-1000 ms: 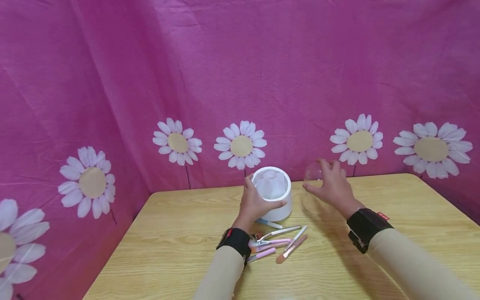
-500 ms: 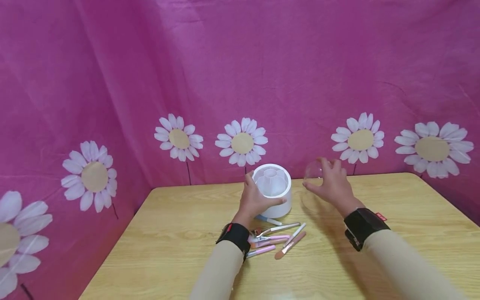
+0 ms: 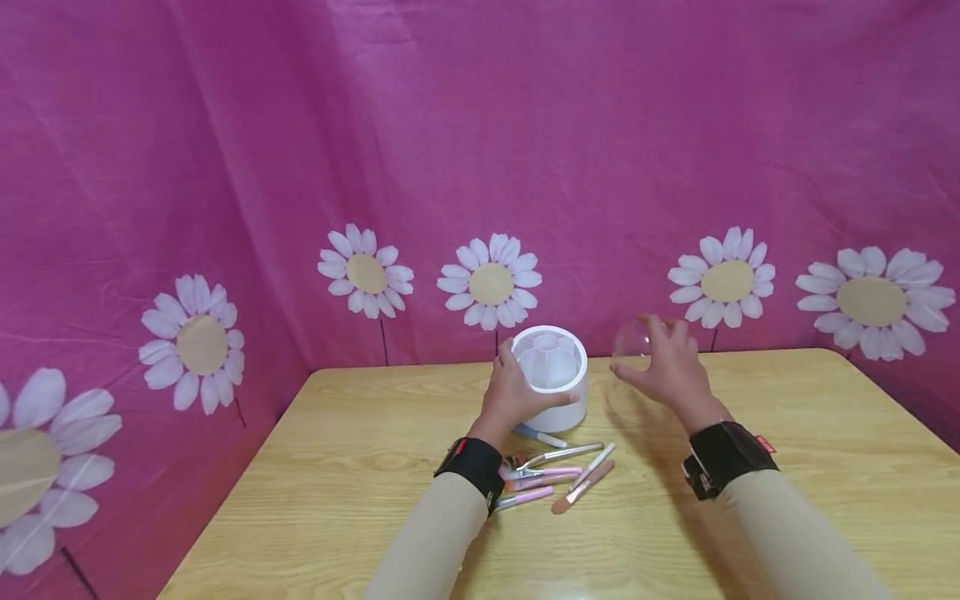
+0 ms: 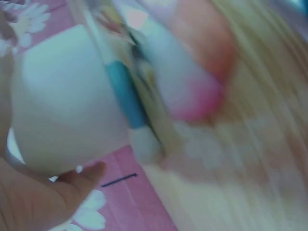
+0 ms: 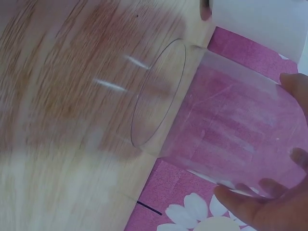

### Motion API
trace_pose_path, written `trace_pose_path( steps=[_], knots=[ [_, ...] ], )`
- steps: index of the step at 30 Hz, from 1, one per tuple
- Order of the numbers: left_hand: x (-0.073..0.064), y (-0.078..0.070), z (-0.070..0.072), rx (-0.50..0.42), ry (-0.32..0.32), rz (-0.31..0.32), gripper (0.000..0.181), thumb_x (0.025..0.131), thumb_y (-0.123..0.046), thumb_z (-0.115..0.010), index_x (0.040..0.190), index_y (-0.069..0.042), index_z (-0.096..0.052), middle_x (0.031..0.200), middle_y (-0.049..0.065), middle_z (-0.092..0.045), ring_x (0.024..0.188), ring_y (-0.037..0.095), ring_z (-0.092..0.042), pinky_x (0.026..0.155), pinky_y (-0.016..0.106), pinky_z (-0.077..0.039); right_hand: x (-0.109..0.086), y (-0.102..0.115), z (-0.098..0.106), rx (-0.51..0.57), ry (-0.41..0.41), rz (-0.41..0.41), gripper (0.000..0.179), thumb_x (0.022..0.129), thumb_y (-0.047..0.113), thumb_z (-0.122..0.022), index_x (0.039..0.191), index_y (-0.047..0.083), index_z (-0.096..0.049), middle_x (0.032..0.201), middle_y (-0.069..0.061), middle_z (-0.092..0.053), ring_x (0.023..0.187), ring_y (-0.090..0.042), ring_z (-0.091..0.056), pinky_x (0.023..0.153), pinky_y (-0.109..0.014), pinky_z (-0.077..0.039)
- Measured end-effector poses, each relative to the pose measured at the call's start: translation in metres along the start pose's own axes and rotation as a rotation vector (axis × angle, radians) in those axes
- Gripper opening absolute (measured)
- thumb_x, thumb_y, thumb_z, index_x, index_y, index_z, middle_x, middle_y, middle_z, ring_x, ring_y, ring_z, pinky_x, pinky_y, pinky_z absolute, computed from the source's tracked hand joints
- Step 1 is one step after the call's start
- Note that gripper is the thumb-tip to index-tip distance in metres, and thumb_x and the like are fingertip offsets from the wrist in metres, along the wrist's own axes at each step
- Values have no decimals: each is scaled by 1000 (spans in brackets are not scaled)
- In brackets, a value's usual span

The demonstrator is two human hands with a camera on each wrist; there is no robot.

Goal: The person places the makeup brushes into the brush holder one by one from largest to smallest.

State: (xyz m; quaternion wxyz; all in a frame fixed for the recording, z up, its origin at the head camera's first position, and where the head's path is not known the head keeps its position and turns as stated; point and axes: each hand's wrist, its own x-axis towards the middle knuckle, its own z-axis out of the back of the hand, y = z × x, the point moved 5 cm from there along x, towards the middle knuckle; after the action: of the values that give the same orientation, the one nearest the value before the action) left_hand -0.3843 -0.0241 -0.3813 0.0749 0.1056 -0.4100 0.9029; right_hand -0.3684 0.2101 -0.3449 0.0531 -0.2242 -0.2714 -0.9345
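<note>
My left hand [image 3: 517,396] grips the side of a white round brush holder [image 3: 567,408], which stands upright on the table with its divided compartments facing up. To the right, a clear cylindrical cover [image 5: 236,115] is held by my right hand [image 3: 675,371], its fingers and thumb spread around the upper end. Whether the cover's lower rim touches the table I cannot tell. In front of the holder lie several makeup brushes: a blue one [image 3: 540,436], a silver one [image 3: 562,454], a white-handled one [image 3: 592,467], a brown one [image 3: 583,487] and pink ones [image 3: 528,497].
The wooden table [image 3: 337,500] ends at a back edge just behind the holder and the cover. A pink cloth [image 3: 600,125] printed with white daisies hangs behind it and along the left side.
The head view has shifted slightly. Both hands keep their hold on the holder and the cover, and the brushes lie as before.
</note>
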Motion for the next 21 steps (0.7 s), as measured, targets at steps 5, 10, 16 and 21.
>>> trace_pose_path(
  steps=[5, 10, 16, 21],
  knots=[
    [-5, -5, 6, 25, 20, 32, 134, 48, -60, -81, 147, -14, -5, 139, 17, -38, 121, 32, -42, 96, 52, -45, 0, 1, 0, 5, -1, -8, 85, 69, 42, -76, 135, 8, -35, 129, -37, -29, 110, -55, -35, 71, -72, -45],
    [-9, -2, 16, 76, 21, 26, 133, 48, -53, -84, 149, -17, -4, 145, 16, -35, 125, 33, -37, 94, 55, -46, -2, 3, -1, 18, -17, -4, 82, 69, 39, -76, 134, 9, -36, 132, -37, -28, 112, -56, -33, 70, -72, -45],
    [-14, 1, 23, 99, 45, -52, 114, 55, -41, -86, 147, -17, -22, 140, 15, -41, 121, 31, -42, 91, 57, -47, -4, -1, 1, 33, -31, -5, 81, 70, 38, -76, 135, 10, -37, 134, -36, -27, 114, -56, -32, 71, -72, -45],
    [-18, 1, 31, 113, 34, -72, 103, 60, -44, -82, 145, -16, -30, 142, 14, -42, 124, 31, -41, 93, 60, -45, -5, 0, 1, 69, -31, -7, 83, 70, 36, -77, 137, 8, -36, 137, -36, -25, 117, -56, -29, 76, -74, -42]
  ],
)
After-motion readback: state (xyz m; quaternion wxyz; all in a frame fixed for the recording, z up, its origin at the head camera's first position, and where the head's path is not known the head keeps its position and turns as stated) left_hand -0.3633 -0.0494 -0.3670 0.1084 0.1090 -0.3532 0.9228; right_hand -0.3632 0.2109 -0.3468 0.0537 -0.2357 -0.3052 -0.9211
